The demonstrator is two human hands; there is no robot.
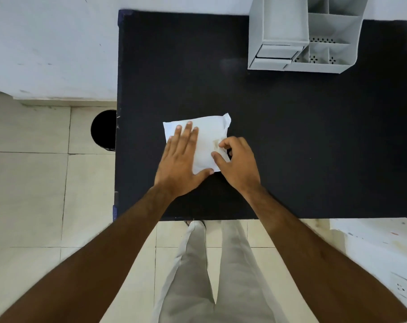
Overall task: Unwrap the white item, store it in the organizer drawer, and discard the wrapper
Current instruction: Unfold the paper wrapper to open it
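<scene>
A white wrapped packet [207,138] lies flat near the middle of the black table [314,141]. My left hand [180,157] presses down on its left half with the fingers spread flat. My right hand [236,162] pinches the packet's right edge between thumb and curled fingers. A grey desk organizer [300,33] stands at the table's far right, and its small drawer [277,52] at the lower front looks slightly pulled out.
A round black bin [104,130] stands on the tiled floor just left of the table. A white wall runs behind the table and to its left. My legs in light trousers [211,276] are at the table's near edge. A white surface [384,248] lies at the lower right.
</scene>
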